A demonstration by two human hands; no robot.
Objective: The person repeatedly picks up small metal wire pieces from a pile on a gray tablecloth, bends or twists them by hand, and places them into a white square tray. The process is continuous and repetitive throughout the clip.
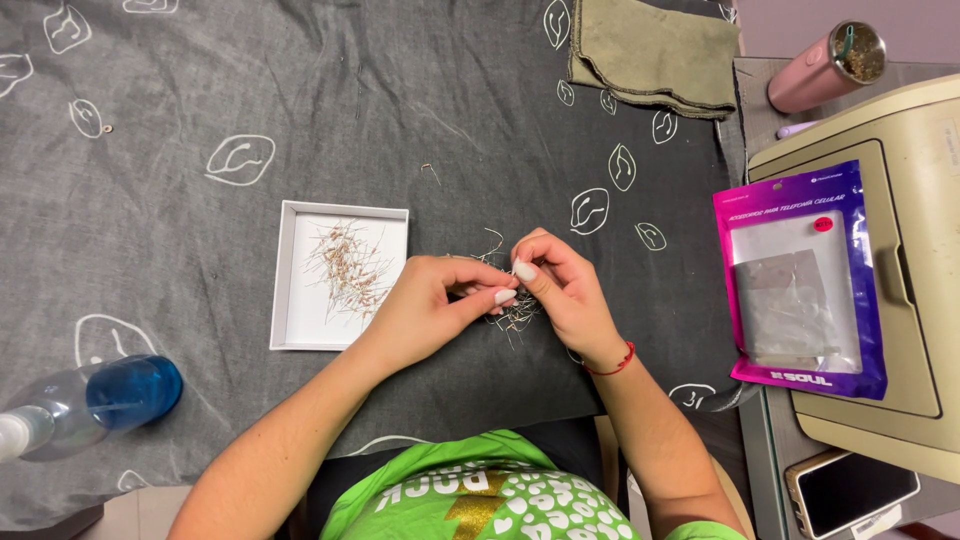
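a: what are the hands doing?

b: the left hand (425, 300) and right hand (560, 285) meet over a small pile of thin wire pieces (512, 312) on the dark patterned cloth (200, 100). fingertips of both are pinched nearly closed on a strand or two.

a: any advice?

b: i'd say tease one piece free slowly, lifting upward so the rest don't tangle. the white tray (290, 300), just beside the left hand, holds more pieces.
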